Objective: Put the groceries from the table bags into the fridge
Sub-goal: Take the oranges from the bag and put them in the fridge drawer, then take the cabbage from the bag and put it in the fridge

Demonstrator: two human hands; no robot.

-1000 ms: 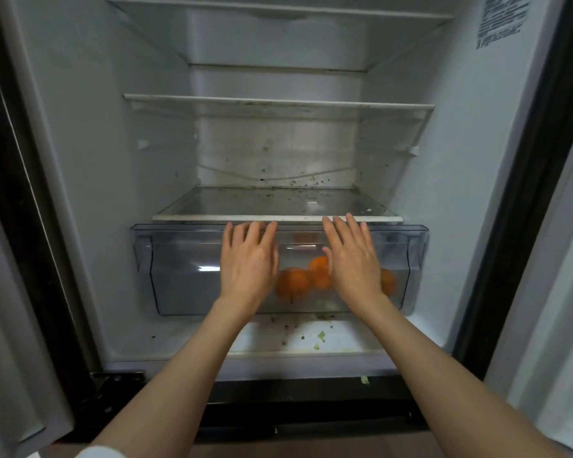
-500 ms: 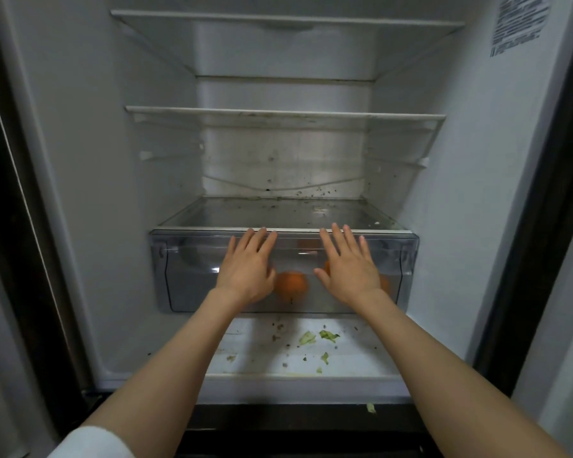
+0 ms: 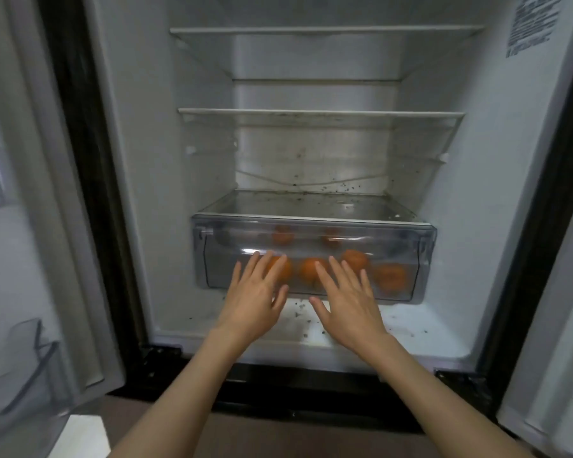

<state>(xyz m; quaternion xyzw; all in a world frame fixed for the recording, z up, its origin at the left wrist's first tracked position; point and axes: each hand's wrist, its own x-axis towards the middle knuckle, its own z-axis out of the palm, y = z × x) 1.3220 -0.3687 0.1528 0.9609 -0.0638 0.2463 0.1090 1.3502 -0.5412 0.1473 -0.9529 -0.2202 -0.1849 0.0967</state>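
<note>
The fridge stands open in front of me. Its clear crisper drawer (image 3: pixel 420 259) sits pushed in at the bottom, under a glass shelf (image 3: pixel 311 206). Several oranges (image 3: pixel 391 276) show through the drawer's front. My left hand (image 3: pixel 255 299) and my right hand (image 3: pixel 348 302) are held flat with fingers spread, just in front of the drawer's lower front. Neither hand holds anything. Whether the fingertips touch the drawer I cannot tell.
Two bare glass shelves (image 3: pixel 321 114) sit above, speckled with dirt. Crumbs lie on the fridge floor (image 3: pixel 411 328). The left door (image 3: pixel 20 292) with an empty clear bin and the right door (image 3: pixel 556 358) stand open on either side.
The drawer has slid back into the fridge under both palms. My hands have since dropped lower and drawn back a little from its front. The view has pulled back.
</note>
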